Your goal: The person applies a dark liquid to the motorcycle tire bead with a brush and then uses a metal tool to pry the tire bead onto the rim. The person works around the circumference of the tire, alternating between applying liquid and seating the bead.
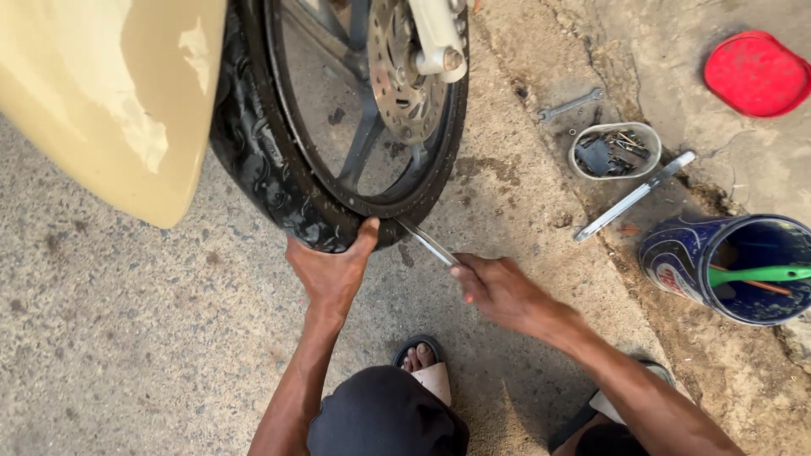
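A black motorcycle tyre (pixel 258 160) hangs partly off its dark spoked rim (pixel 439 160), under a cream mudguard (pixel 110 93). My left hand (pixel 331 268) grips the loose tyre at the bottom of the wheel, thumb against the rim. My right hand (pixel 498 290) holds a flat metal tyre lever (pixel 425 241), whose tip is wedged between tyre and rim beside my left thumb. A brake disc (pixel 404 76) and pale fork leg (pixel 439 38) sit at the hub.
On the ground to the right lie a spanner (pixel 570 105), a small tin of bits (pixel 614 150), a second metal lever (pixel 635 195), a red lid (pixel 757 73) and a blue can (pixel 693 257) holding a green-handled tool. My sandalled foot (pixel 422 359) is below.
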Available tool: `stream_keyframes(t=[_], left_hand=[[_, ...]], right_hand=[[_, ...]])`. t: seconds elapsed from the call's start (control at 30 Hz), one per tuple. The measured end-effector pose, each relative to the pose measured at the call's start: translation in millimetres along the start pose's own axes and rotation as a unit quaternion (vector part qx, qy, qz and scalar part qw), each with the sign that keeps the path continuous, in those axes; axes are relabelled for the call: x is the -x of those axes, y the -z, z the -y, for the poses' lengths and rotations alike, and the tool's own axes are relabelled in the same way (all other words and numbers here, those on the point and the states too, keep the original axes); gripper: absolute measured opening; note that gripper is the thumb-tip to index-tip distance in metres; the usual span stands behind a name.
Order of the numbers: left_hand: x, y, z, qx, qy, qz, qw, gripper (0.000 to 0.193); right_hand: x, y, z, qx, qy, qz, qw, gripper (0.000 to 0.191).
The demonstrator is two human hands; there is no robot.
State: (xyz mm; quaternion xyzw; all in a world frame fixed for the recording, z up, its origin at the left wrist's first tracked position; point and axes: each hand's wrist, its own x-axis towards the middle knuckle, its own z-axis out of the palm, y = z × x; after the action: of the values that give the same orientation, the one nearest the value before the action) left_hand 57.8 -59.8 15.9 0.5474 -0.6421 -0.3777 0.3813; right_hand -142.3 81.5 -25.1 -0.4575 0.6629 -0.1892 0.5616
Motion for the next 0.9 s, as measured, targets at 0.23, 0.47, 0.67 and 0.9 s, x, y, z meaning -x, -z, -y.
stream_keyframes(t=[0.23,0.47,0.67,0.9], left_hand=[[1,0,4,0.015,-0.055,0.016,0.998,0.036],[-16,14,3,0.052,-0.044,0.029,0.997,0.030],[16,-11,9,0.030,-0.157,-0.110,0.981,0.095],[23,-43,44,0.074,0.011,-0.066,0.995,0.076]], right_hand=[[6,-25,-66,0.131,0.309,-0.185,0.924,0.037],[2,-11,-143,0.429,0.030,-0.190,0.883,0.036],[-3,-16,-148,0.105,-0.030,-0.187,0.976,0.031],[0,-6,-136,0.303,-0.042,-0.162,0.938,0.032]])
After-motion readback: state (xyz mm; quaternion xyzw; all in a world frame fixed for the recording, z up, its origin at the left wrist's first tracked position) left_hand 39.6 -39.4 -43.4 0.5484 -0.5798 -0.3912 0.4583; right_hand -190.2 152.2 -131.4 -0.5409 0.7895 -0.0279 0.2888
